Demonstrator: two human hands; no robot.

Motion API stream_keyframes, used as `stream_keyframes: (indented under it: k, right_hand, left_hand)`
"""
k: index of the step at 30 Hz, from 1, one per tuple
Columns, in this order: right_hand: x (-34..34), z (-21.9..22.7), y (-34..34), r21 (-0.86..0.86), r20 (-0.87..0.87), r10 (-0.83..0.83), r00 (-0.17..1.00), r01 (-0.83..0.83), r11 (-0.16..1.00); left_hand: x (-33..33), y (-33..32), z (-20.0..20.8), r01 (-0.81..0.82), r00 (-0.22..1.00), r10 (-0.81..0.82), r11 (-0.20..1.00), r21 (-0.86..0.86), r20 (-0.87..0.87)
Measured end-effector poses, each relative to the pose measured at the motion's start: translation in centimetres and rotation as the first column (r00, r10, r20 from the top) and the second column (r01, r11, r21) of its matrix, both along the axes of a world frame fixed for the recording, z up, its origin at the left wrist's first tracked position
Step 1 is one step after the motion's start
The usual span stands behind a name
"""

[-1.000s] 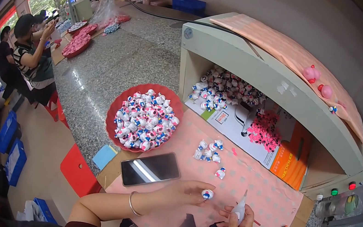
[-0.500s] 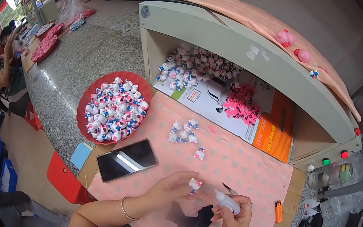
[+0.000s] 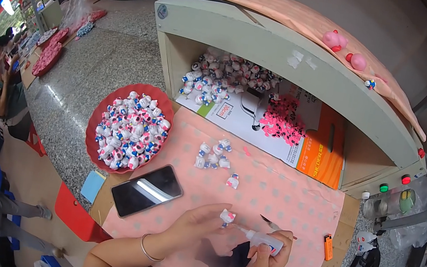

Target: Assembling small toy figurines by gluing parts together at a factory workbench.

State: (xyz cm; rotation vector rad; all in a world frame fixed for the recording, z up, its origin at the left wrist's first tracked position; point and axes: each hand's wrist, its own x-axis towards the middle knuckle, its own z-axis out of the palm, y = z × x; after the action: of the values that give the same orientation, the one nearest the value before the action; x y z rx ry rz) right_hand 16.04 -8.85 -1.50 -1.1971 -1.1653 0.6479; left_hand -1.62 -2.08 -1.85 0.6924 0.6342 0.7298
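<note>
Only the head view to go on here, so: in the lower middle of the frame the left hand (image 3: 196, 226) has the little white figurine (image 3: 227, 217) pinched at its fingertips, and the right hand (image 3: 268, 262) is wrapped around a small translucent squeeze bottle (image 3: 267, 242), lying nearly level with its nozzle aimed left at the figurine. Can't tell if the tip is actually touching.

My two cents: I'd brace the left wrist on the pink cloth (image 3: 295, 210) so the figurine doesn't wobble, and keep fingertips clear of whatever spot the nozzle is headed for. Bring the tip in close before pressing, then squeeze gently; a bottle tipped over like that could easily give too much. Tilt the nozzle up afterwards so it doesn't dribble on the dark sheet (image 3: 227, 265) below.

Also, that thin pointed tool (image 3: 268, 221) just above the bottle looks easy to knock, so I'd shift it. The loose figurines (image 3: 213, 157) sit mid-frame, and the phone (image 3: 146, 191) left of the hands is probably worth moving out of drip range too.
</note>
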Motion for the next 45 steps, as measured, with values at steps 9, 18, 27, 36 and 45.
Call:
stream_keyframes:
  k: [9, 18, 27, 36, 45]
  right_hand:
    - [0.0, -1.2, -0.1, -0.031, 0.078, -0.058, 0.995, 0.061, 0.998]
    - [0.2, -0.7, -0.4, 0.009, 0.192, -0.084, 0.978, 0.084, 0.996]
    - [0.6, -0.8, -0.4, 0.060, 0.245, -0.101, 0.964, 0.089, 0.994]
    - [0.5, -0.4, -0.5, 0.065, 0.255, -0.112, 0.960, 0.099, 0.993]
    - [0.8, -0.4, -0.3, 0.117, 0.390, -0.052, 0.919, 0.007, 0.993]
  left_hand:
    - [-0.3, -0.1, -0.4, -0.009, 1.000, 0.009, 0.998, -0.070, 0.004]
    - [0.1, -0.3, -0.1, -0.011, 1.000, 0.012, 0.996, -0.086, 0.007]
    - [0.5, -0.5, -0.1, -0.010, 1.000, 0.012, 0.997, -0.077, 0.026]
    - [0.5, -0.9, -0.1, -0.028, 0.999, 0.032, 0.995, -0.098, 0.043]
    - [0.5, -0.7, 0.4, -0.053, 0.998, 0.056, 0.995, -0.081, 0.033]
